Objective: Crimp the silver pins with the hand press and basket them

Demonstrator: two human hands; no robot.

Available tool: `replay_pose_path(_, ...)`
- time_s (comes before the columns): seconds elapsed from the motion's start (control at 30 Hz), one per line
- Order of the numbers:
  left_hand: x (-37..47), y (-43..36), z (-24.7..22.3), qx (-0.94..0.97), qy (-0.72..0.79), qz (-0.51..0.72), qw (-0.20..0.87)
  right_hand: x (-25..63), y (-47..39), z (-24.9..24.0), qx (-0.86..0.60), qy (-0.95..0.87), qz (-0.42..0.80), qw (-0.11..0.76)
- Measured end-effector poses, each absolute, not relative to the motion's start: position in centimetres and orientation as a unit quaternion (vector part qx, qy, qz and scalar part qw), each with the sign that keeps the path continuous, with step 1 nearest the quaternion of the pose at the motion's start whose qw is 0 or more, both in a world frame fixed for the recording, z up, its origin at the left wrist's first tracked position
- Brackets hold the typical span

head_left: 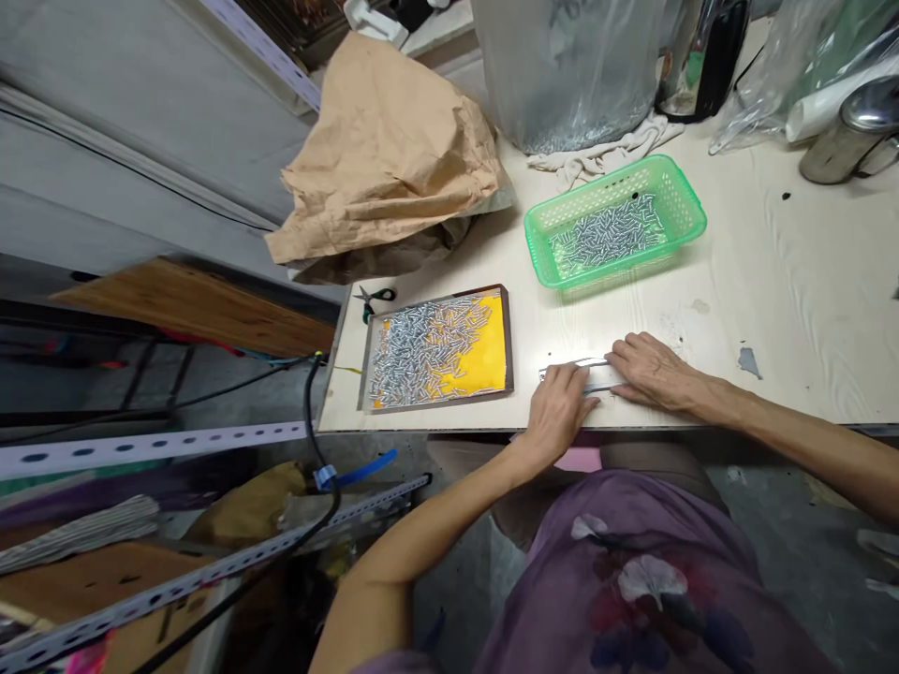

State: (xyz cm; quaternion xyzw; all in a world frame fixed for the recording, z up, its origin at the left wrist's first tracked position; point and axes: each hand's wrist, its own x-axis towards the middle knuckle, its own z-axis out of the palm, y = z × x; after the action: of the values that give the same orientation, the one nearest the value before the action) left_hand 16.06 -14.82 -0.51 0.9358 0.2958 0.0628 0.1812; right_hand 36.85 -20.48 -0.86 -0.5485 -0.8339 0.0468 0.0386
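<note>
Nearest is the person's purple floral shirt [646, 580], well on the near side of the green basket [611, 267], by which everything here is placed. Next, on the tabletop [787, 300] directly nearer than the basket and apart from it, lies a slim silvery piece [598, 376], with the left hand [558, 404] curled over one end and the right hand [653, 372] gripping the other. It looks like metal: probably light enough for fingertips, stiff along its length, a little slippery on its smooth faces and not fragile. The two ends seem the sensible hold, with thumbs along the near edge. What shows between the hands is straight, narrow and shiny, with a pale flat middle and darker lines along its long sides; the covered ends cannot be read. Left of the basket and nearer, a shallow tray [509, 346] bears many small metal pins [414, 356] on yellow lining. The basket holds similar pins; beyond it stands a clear plastic bag [568, 75].
</note>
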Motion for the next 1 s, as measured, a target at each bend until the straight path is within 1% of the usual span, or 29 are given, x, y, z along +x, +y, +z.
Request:
replay_pose_path(0.13, 19.0, -13.1, -1.5, 0.962, 0.224, 0.014, 0.158, 36.8, -20.8, -1.1, -0.560, -0.826, 0.043, 0.054)
replay_pose_path(0.23, 19.3, -12.4, -1.9, 0.968, 0.191, -0.025, 0.161, 36.4, -21.2, -1.5, -0.565, -0.821, 0.043, 0.066)
replay_pose_path(0.3, 19.0, -12.4, -2.0, 0.971, 0.180, -0.026, 0.158, 35.9, -21.5, -1.8, -0.572, -0.816, 0.043, 0.074)
replay_pose_path(0.47, 18.3, -13.0, -2.6, 0.970, 0.191, 0.001, 0.152, 34.4, -22.5, -2.4, -0.596, -0.797, 0.043, 0.084)
replay_pose_path(0.6, 18.4, -12.8, -2.6, 0.971, 0.188, 0.001, 0.151, 34.3, -22.5, -2.2, -0.613, -0.783, 0.065, 0.083)
replay_pose_path(0.67, 18.5, -12.6, -2.7, 0.969, 0.191, 0.008, 0.154, 35.1, -22.2, -1.9, -0.623, -0.771, 0.084, 0.097)
replay_pose_path(0.83, 18.2, -13.7, -4.2, 0.958, 0.223, 0.092, 0.155, 38.2, -20.5, -1.1, -0.587, -0.786, 0.132, 0.143)
replay_pose_path(0.9, 18.0, -15.0, -5.1, 0.956, 0.219, 0.124, 0.153, 38.9, -19.7, -1.0, -0.594, -0.782, 0.129, 0.138)
replay_pose_path(1.0, 18.0, -17.4, -6.0, 0.954, 0.200, 0.141, 0.171, 39.2, -18.4, -1.2, -0.622, -0.770, 0.099, 0.104)
